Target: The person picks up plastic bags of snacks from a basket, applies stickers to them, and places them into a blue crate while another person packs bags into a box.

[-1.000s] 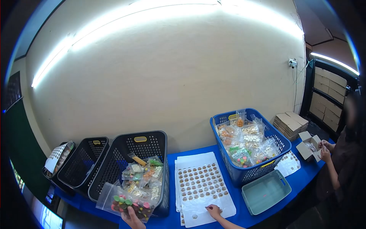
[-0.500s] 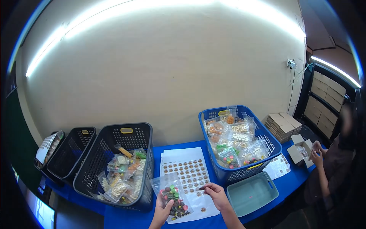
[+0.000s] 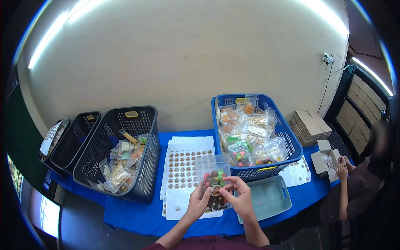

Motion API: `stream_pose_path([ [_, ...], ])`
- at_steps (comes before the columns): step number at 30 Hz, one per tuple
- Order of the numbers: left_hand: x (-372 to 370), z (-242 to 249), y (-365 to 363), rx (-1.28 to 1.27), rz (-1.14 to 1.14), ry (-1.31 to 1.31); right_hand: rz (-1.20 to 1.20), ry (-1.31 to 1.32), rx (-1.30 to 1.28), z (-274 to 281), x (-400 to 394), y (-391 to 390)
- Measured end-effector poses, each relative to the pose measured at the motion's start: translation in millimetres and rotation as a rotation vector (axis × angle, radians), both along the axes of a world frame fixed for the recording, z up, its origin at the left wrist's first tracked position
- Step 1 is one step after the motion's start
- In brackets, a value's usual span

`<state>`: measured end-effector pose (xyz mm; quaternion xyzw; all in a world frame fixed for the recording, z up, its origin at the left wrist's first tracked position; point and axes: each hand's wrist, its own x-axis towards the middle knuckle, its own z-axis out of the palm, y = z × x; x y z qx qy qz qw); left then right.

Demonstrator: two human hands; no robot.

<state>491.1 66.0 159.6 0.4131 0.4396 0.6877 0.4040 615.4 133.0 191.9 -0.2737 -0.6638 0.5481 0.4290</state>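
Note:
A clear plastic bag of colourful round candies (image 3: 213, 166) is held up in front of me. My left hand (image 3: 198, 203) grips its left side, thumb on the front and fingers hidden behind. My right hand (image 3: 239, 197) is closed at the bag's right side, its thumb and fingertips on a small round sticker (image 3: 215, 190) lying against the front. Both thumbs touch or nearly touch the sticker's edge. Behind the bag, sheets of round stickers (image 3: 181, 156) are stacked on the blue-covered table (image 3: 129, 214).
On the left stands a dark basket (image 3: 152, 154) with snack bags, beside another dark basket (image 3: 62, 146). A blue basket (image 3: 298, 150) full of bags and a green tray (image 3: 271, 204) are right. A co-worker (image 3: 354, 191) handles a cardboard box (image 3: 323, 166) near flat cartons (image 3: 306, 129).
The candy bag has been lifted from over the sheets and moved right. My right hand has brought the sticker onto the bag's front. The whole view has shifted.

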Motion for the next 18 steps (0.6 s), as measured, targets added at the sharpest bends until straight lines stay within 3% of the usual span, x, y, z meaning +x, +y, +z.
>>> stream_pose_path([
  [4, 14.8, -5.6, 7.8, -0.026, 0.026, 0.094, -0.039, -0.023, -0.067, 4.9, 18.1, 2.7],
  [7, 29.7, -2.6, 9.1, -0.025, -0.022, 0.064, -0.062, -0.172, 0.169, 5.3, 34.8, 7.7],
  [18, 76.6, -11.0, 13.9, -0.04, -0.119, 0.06, 0.1, 0.066, -0.094, -4.6, 90.3, 15.7],
])
